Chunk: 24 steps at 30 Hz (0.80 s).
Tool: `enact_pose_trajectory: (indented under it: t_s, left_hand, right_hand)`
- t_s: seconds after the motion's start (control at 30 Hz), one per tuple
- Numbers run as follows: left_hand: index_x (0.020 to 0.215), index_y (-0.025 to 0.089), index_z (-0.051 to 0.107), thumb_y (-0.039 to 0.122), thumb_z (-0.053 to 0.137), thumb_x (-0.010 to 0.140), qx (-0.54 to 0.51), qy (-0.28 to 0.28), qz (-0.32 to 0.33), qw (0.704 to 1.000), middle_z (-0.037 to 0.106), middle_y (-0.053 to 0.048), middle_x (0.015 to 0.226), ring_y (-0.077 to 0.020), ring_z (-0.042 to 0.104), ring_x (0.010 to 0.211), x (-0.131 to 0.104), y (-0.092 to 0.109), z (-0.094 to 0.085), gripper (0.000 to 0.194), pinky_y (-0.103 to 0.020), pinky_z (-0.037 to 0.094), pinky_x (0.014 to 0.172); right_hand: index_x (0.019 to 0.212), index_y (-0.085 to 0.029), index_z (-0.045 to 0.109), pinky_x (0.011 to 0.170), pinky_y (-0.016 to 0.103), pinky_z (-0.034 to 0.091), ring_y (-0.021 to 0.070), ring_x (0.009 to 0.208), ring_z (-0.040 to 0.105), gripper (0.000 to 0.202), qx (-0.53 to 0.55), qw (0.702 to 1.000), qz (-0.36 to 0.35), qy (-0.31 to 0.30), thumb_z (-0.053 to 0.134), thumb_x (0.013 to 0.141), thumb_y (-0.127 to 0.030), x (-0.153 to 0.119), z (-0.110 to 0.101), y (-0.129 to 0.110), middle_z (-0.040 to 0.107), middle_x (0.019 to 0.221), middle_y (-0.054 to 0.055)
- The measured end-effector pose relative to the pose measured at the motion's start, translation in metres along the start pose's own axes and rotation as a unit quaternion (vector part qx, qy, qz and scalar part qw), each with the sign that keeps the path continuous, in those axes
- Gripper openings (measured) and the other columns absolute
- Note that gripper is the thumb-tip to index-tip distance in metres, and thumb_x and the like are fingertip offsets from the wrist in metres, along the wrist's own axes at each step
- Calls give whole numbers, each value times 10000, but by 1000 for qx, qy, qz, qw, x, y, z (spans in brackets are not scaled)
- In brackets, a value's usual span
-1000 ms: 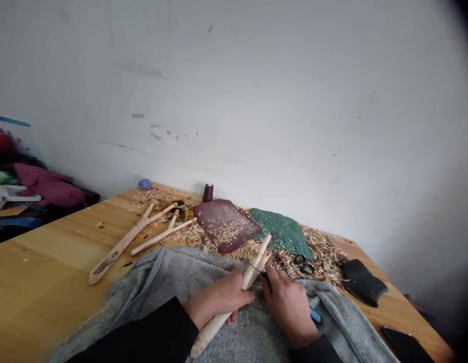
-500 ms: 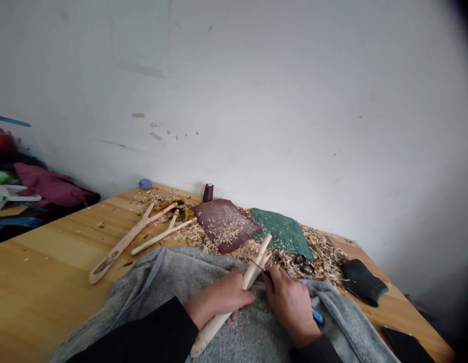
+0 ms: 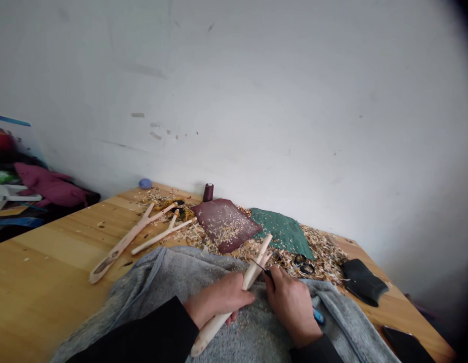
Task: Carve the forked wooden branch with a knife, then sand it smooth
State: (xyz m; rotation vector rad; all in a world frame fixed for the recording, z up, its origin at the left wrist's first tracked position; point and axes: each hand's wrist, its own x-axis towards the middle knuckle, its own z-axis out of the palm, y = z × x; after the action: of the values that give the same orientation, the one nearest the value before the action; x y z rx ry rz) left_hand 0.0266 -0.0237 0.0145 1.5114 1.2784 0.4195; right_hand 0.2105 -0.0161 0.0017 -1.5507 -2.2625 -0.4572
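Observation:
My left hand [image 3: 224, 298] is wrapped round a pale, peeled forked branch [image 3: 213, 331], which slants up and away with its two prongs at the far end. In my right hand [image 3: 292, 305] is a carving knife [image 3: 264, 270]; its thin dark blade lies against the wood by the fork. My fingers hide most of the handle, and a blue end [image 3: 318, 316] shows beyond my palm. Both hands are above a grey cloth [image 3: 173, 275] sprinkled with wood bits.
Two more forked branches, a thick one [image 3: 118, 249] and a thin one [image 3: 152, 244], lie at left. Behind are wood shavings [image 3: 324, 252], a maroon sheet [image 3: 228, 224], a green sheet [image 3: 281, 232] and a thread spool [image 3: 208, 192]. A black pad [image 3: 364, 282] and phone [image 3: 405, 345] lie at right.
The knife blade has shifted very slightly along the wood near the fork. Otherwise the hands and the branch look the same.

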Motion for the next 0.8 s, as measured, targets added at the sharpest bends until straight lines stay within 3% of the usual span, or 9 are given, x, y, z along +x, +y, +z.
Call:
enact_pose_trajectory:
  t_s: [0.07,0.3,0.57,0.8]
  left_hand:
    - [1133,139,549,274,591,741,1,4,-1,1000,467,44,420,-195,477,336,1,-1,0,416,-296,405,337]
    - [977,179,595,231,551,742,-4,-3,12,1000,495,42,483,-152,467,343,-1,5,1,245,-273,413,358]
    - [1092,152,550,255,583,726,10,5,-3,1000,470,44,421,-182,482,343,0,1,-1,382,-268,395,330]
    - [918,187,587,260,541,767,-1,-11,20,1000,492,38,497,-149,480,357,-3,8,0,174,-262,410,350]
  right_hand:
    - [818,-205,564,522,281,228,171,568,623,161,-7,1000,11,1,498,954,-260,0,2,3,657,709,8]
    - [832,-224,579,590,263,291,162,661,629,118,61,995,-70,-43,550,863,-114,-5,-6,-21,658,756,-12]
    - [795,-205,563,509,279,224,155,535,605,185,-15,1000,7,24,493,952,-274,1,3,4,656,682,6]
    - [844,-220,581,568,269,278,159,651,643,89,37,998,-46,-15,560,864,-136,-4,-5,-20,665,746,-11]
